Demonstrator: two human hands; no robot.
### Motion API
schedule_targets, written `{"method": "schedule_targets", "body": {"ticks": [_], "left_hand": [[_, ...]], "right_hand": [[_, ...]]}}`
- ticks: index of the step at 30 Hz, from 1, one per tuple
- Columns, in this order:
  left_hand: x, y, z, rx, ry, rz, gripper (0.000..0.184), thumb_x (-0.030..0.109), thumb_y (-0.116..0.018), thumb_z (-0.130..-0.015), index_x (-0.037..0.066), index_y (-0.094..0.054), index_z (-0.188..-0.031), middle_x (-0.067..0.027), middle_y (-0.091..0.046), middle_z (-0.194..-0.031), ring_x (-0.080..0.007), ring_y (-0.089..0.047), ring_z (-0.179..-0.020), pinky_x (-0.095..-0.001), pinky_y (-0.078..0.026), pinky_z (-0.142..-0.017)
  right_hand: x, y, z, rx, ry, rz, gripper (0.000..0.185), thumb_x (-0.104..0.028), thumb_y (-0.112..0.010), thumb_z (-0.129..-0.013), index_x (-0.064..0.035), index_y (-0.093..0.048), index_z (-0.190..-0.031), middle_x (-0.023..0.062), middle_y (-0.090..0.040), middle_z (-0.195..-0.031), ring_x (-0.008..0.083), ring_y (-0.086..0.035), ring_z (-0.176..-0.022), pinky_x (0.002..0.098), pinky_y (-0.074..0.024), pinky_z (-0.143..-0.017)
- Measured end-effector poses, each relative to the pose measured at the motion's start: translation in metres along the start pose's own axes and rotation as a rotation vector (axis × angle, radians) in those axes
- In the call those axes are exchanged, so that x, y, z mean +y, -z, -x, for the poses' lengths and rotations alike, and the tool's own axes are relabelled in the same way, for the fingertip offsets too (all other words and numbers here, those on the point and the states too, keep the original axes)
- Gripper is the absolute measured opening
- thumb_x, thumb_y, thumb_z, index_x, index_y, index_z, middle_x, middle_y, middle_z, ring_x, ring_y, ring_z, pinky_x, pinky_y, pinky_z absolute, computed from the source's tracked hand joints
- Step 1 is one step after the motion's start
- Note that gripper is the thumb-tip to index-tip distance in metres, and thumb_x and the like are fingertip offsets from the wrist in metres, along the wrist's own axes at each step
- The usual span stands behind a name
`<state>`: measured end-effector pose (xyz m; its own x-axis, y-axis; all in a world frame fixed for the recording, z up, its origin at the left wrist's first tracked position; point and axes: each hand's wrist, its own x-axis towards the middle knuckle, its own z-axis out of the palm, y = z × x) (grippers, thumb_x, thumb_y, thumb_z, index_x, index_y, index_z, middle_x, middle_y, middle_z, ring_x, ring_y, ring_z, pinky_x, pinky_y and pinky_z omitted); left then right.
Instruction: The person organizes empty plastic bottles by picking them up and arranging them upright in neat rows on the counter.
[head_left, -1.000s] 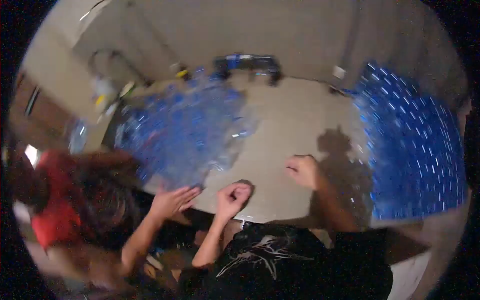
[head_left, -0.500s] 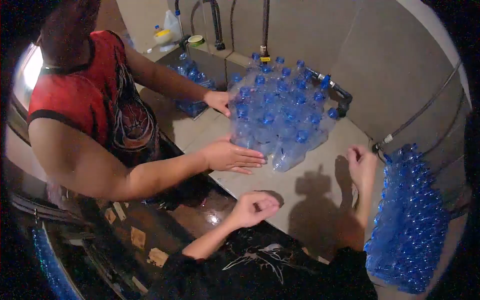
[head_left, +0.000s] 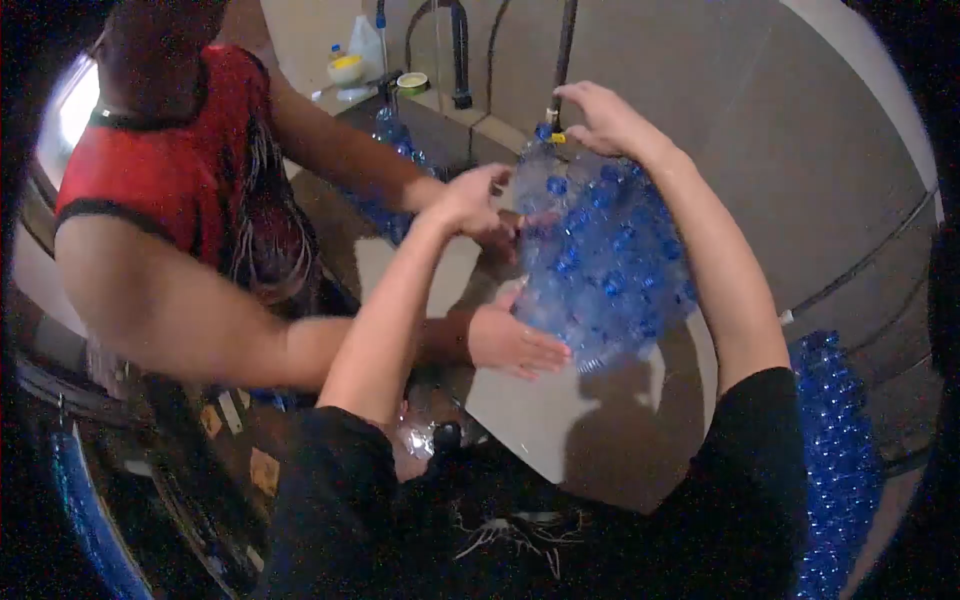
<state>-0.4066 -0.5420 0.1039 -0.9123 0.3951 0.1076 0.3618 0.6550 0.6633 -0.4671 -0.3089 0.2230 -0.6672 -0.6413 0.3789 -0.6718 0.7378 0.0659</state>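
Observation:
A pack of clear plastic bottles with blue caps (head_left: pixel 610 260), apparently bound in film, stands on the pale counter in front of me. My left hand (head_left: pixel 472 203) reaches past the co-worker's forearm to the near-left side of the pack, fingers bent and apart, slightly blurred. Over the pack's far right corner is my right hand (head_left: pixel 610 122), thumb and fingers spread; whether it touches a cap I cannot tell. A co-worker's hand (head_left: pixel 518 340) lies flat against the lower left side of the bottles. Their other hand is partly hidden behind my left hand.
More bottles (head_left: pixel 828 450) with blue tones are stacked at the right edge. Some others (head_left: pixel 395 135) sit in the dark basin behind the co-worker's arm. A hose (head_left: pixel 565 60) runs down the wall. The co-worker in a red shirt (head_left: pixel 165 130) stands close on my left.
Both my hands have moved forward from near my body to the bottle pack, left hand to its left side, right hand to its far right corner. The view has shifted slightly.

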Motion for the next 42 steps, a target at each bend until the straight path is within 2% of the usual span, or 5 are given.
{"method": "schedule_targets", "body": {"ticks": [7,11,21,28,42], "left_hand": [[-0.051,0.012,-0.02,-0.162,0.082,0.15,0.062,0.018,-0.086,-0.068,0.002,-0.059,-0.122,-0.0094,-0.065,-0.113,-0.0196,-0.063,-0.099,-0.0331,-0.051,-0.088],[-0.04,0.052,-0.025,0.113,0.114,0.482,0.032,0.018,-0.074,-0.082,0.002,-0.066,-0.108,-0.007,-0.07,-0.093,-0.0118,-0.065,-0.083,-0.0278,-0.053,-0.074],[0.185,-0.075,-0.17,0.031,-1.032,-0.3,0.042,0.037,-0.069,-0.083,0.012,-0.065,-0.117,-0.0155,-0.069,-0.101,-0.0371,-0.066,-0.094,-0.0449,-0.054,-0.08],[0.238,-0.147,-0.202,-0.259,-0.715,-0.801,0.04,0.045,-0.064,-0.084,0.017,-0.07,-0.111,-0.0162,-0.069,-0.1,-0.0363,-0.066,-0.095,-0.0452,-0.053,-0.082],[0.24,-0.142,-0.202,-0.247,-0.507,-0.946,0.037,0.027,-0.077,-0.071,0.021,-0.072,-0.108,-0.0112,-0.071,-0.099,-0.0336,-0.067,-0.093,-0.0437,-0.054,-0.083]], "right_hand": [[0.038,-0.007,-0.025,-0.29,-0.13,0.052,0.056,-0.019,-0.071,-0.08,-0.002,-0.052,-0.13,0.0205,-0.056,-0.13,0.0344,-0.053,-0.121,0.041,-0.0425,-0.105],[0.036,0.106,0.098,-0.252,-0.612,0.057,0.048,-0.025,-0.068,-0.084,0.0027,-0.058,-0.121,0.0178,-0.067,-0.096,0.0236,-0.065,-0.084,0.0342,-0.0523,-0.076],[-0.029,0.014,0.298,0.242,-0.775,-0.002,0.053,-0.029,-0.069,-0.084,-0.0089,-0.053,-0.131,0.0194,-0.054,-0.132,0.0362,-0.048,-0.126,0.0426,-0.0385,-0.105],[0.002,0.059,0.332,0.153,-0.985,0.002,0.019,-0.012,-0.063,-0.08,0.0013,-0.064,-0.094,0.0214,-0.065,-0.081,0.04,-0.063,-0.081,0.0416,-0.0513,-0.075],[0.2,0.038,0.399,0.086,-0.979,0.3,0.028,-0.011,-0.062,-0.08,-0.0055,-0.059,-0.108,0.0223,-0.067,-0.089,0.0426,-0.064,-0.088,0.0505,-0.0521,-0.076]]}}
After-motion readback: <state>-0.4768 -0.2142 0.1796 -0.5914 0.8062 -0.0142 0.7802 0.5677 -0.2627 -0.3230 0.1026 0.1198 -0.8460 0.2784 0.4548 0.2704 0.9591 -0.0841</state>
